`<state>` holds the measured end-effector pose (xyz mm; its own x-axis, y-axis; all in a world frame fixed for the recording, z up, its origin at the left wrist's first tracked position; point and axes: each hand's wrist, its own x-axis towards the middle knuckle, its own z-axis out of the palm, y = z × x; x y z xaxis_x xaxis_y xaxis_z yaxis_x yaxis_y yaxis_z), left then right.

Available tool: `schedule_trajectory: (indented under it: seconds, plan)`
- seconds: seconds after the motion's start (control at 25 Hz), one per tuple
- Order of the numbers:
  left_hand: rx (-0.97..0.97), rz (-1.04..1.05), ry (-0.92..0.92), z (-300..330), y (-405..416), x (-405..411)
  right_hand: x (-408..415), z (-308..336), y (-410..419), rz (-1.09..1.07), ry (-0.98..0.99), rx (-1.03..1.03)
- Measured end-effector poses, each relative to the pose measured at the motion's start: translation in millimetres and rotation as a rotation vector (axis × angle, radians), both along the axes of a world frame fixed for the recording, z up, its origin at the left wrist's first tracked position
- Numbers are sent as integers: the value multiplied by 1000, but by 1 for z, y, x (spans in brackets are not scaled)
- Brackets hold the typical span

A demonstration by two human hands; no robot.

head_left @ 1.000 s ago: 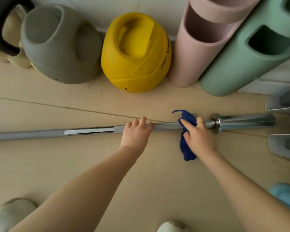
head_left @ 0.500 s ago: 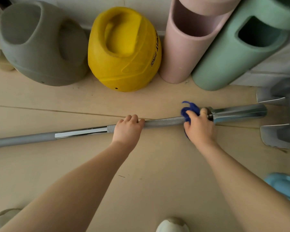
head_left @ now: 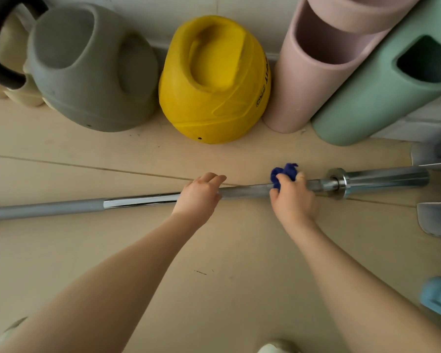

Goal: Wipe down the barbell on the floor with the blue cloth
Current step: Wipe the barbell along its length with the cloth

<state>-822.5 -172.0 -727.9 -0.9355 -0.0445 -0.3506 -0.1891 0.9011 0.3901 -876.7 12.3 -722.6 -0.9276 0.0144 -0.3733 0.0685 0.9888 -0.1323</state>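
Both hands on barbell (head_left: 245, 192), lying across mid-frame on floor (head_left: 214, 250): matte grey left, chrome band, knurled centre, shiny sleeve right. Left hand (head_left: 197, 197) grips shaft; right hand (head_left: 292, 197) clutches bunched blue cloth (head_left: 281, 173) against bar.

A: Barbell (head_left: 247, 192) finish?
B: Metal; glossy chrome at the right-hand sleeve, duller grey along the shaft at frame left.
A: Cloth (head_left: 281, 174)?
B: Soft blue fabric, crumpled.
A: Floor (head_left: 214, 250)?
B: Smooth, matt beige. Yellow weight (head_left: 214, 80), upper centre: matt, moulded.
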Motion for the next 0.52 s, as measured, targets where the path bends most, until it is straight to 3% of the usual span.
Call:
schedule_trajectory:
  seconds: [0.08, 0.2, 0.28, 0.44, 0.52]
  plan:
    - [-48, -11, -16, 0, -19, 7, 19, 3, -34, 85, -42, -59]
    - [-151, 5, -124, -3, -49, 20, 51, 5, -84, 421, -153, -214]
    - [-172, 3, -124, -2, -60, 30, 41, 5, -89, 530, -176, -172]
    - [-184, -1, -34, -7, -65, 45, 29, 6, -87, 315, -120, -10]
    - [-232, 9, 70, -11, -64, 47, 52, 6, -116, 375, -146, -79]
